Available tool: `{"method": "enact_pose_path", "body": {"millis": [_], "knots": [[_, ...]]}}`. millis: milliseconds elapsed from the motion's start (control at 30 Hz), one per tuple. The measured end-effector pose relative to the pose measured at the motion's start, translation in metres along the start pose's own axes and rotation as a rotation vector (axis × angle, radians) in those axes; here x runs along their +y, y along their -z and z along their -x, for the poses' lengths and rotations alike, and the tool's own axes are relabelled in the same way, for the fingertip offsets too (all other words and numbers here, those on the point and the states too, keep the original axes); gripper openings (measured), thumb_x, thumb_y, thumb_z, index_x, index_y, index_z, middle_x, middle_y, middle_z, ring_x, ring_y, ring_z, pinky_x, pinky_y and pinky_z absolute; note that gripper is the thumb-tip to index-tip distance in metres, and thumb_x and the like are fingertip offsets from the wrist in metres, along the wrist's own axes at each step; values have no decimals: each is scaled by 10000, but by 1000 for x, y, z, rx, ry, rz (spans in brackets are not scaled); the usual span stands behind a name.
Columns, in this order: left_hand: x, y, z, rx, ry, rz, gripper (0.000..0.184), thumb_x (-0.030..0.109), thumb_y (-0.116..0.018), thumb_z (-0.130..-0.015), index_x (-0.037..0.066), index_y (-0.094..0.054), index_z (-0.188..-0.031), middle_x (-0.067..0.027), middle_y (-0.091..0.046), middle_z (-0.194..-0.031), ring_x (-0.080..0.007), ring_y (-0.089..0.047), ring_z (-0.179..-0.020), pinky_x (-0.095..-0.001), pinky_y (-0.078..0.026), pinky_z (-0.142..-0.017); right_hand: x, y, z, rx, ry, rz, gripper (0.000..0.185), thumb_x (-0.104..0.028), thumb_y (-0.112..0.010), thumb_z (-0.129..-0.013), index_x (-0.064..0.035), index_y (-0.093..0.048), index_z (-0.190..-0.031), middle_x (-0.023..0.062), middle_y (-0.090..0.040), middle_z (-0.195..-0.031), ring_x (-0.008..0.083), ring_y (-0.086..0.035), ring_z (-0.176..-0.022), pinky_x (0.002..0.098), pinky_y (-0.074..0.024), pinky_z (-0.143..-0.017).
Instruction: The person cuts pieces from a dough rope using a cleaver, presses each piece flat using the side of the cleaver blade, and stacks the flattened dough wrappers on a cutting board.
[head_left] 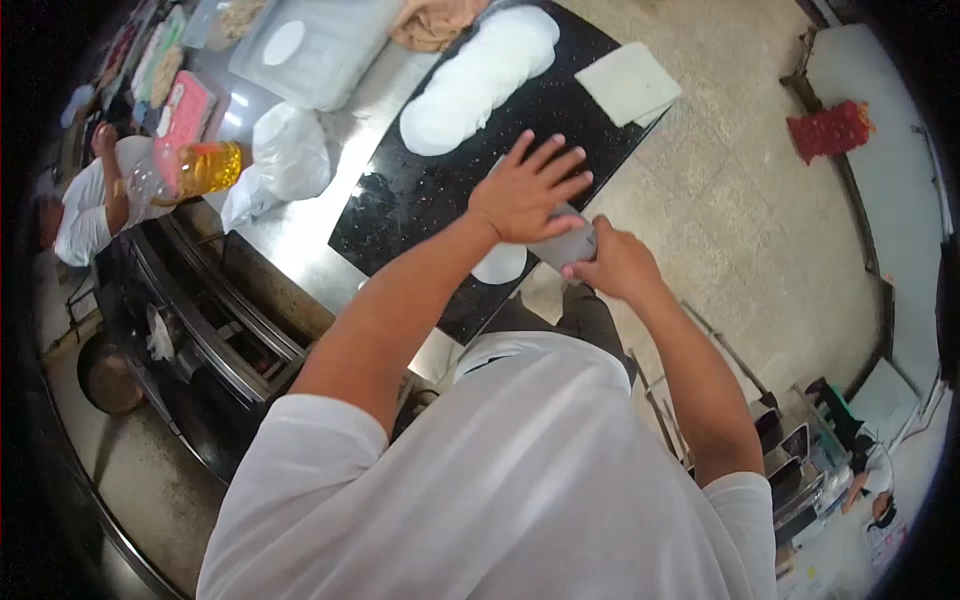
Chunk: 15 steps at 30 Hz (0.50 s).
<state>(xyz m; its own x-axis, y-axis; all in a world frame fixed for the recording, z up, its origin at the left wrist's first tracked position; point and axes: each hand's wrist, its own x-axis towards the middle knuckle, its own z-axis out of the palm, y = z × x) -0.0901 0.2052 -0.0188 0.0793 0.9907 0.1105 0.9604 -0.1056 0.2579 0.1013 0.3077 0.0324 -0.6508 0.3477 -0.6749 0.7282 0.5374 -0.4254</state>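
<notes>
My left hand [535, 192] lies palm down, fingers spread, across a broad grey blade that looks like a cleaver [570, 243]. Wrapped around the near end of this blade is my right hand [622, 262], which hides the handle. Under the left wrist, a thin white dough round [500, 265] rests on the black speckled worktop [400, 195]. Whatever lies beneath the blade is hidden. Farther along the worktop, several white dough rounds [485, 75] overlap in a long row.
Folded pale cloths [630, 83] sit at the worktop's right edge. Left are a plastic bag [290, 150], a bottle of yellow oil [208, 168], a translucent tub [310, 60] and a stove [190, 320]. Another person [95, 205] stands far left. A red mesh sack [828, 131] is at right.
</notes>
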Motion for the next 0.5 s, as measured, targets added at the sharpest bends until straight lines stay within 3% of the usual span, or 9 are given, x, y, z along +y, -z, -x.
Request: {"method": "enact_pose_path", "body": {"millis": [133, 200, 267, 367, 500], "knots": [[-19, 3, -1, 32, 45, -35, 710, 654, -532, -918, 200, -534, -1464, -115, -413, -1581, -351, -299, -1500, -605, -156, -1217, -5, -10, -4, 98, 95, -8, 676, -421, -821, -767, 5, -541, -1211, 266, -710, -1027, 436, -694, -1002, 505, -557, -840], [12, -3, 31, -110, 20, 12, 717, 652, -517, -924, 205, -511, -1485, -117, -384, -1599, -359, -257, -1519, -608, -121, -1228, 15, -52, 20, 3, 225, -233, 736, -415, -815, -778, 29, -512, -1281, 277, -707, -1050, 445, -685, -1023, 494, -558, -851], [51, -1, 46, -292, -62, 105, 690, 653, -509, -924, 210, -551, -1450, -94, -426, -1577, -336, -260, -1525, -634, -88, -1225, 37, -86, 43, -136, 58, -238, 779, -399, -810, -792, 40, -475, -1341, 279, -705, -1062, 450, -685, -1015, 487, -556, -855], [55, -19, 23, -178, -128, 209, 663, 646, -526, -922, 217, -577, -1424, -83, -469, -1547, -321, -296, -1512, -636, -116, -1219, 36, -61, 49, -41, -40, -213, 768, -403, -816, -789, 34, -476, -1320, 275, -711, -1037, 446, -691, -1001, 495, -553, -843], [24, -9, -18, -36, -48, 27, 651, 634, -536, -930, 211, -578, -1423, -90, -489, -1530, -325, -335, -1492, -610, -163, -1217, 28, -1, 2, -22, 1, -99, 737, -413, -826, -779, 34, -503, -1269, 269, -717, -1001, 441, -695, -987, 507, -552, -824]]}}
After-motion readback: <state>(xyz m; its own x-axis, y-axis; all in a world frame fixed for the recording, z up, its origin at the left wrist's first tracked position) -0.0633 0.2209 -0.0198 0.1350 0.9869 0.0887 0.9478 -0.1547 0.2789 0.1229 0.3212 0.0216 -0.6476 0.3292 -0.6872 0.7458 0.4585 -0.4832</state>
